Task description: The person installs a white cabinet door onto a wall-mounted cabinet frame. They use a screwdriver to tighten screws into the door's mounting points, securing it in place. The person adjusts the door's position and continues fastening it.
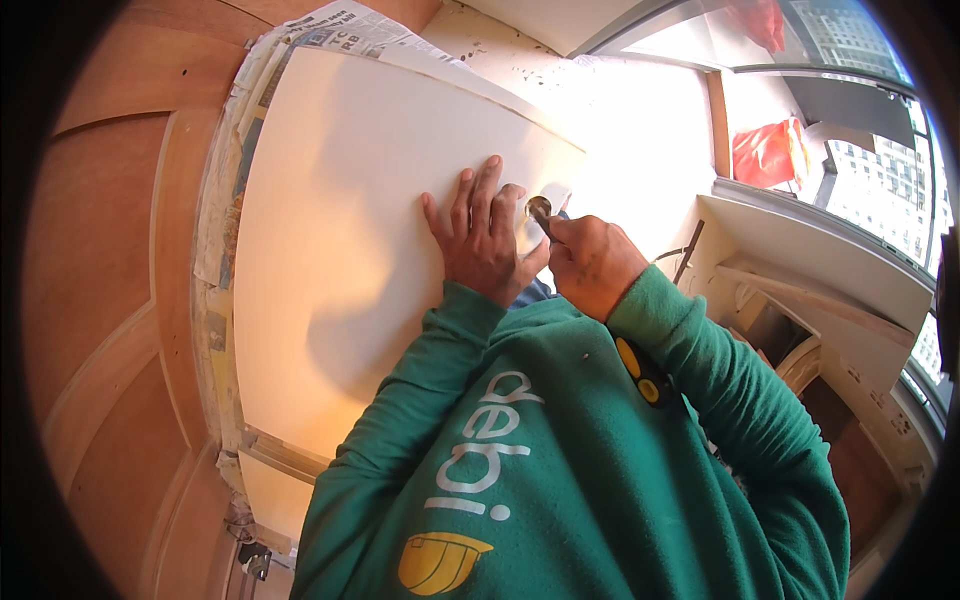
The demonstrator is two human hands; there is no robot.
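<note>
A large white board (310, 190) lies flat in front of me. My left hand (482, 235) presses on it near its right edge, palm down and fingers spread. Just right of those fingertips is a small round recess (539, 206) with a shiny, brownish rim. Closed around a slim dark metal piece (543, 224), my right hand (597, 262) holds its end at this recess. Most of the piece is hidden in my fist, so I cannot tell whether it is a tool or a hinge arm.
Newspaper (350, 25) sticks out under the board's far and left edges. Brown wooden panelling (105, 260) stands at the left. To the right are a white cabinet-like box (810, 270) with loose wood pieces, a window (880, 185) and an orange-red bag (770, 153).
</note>
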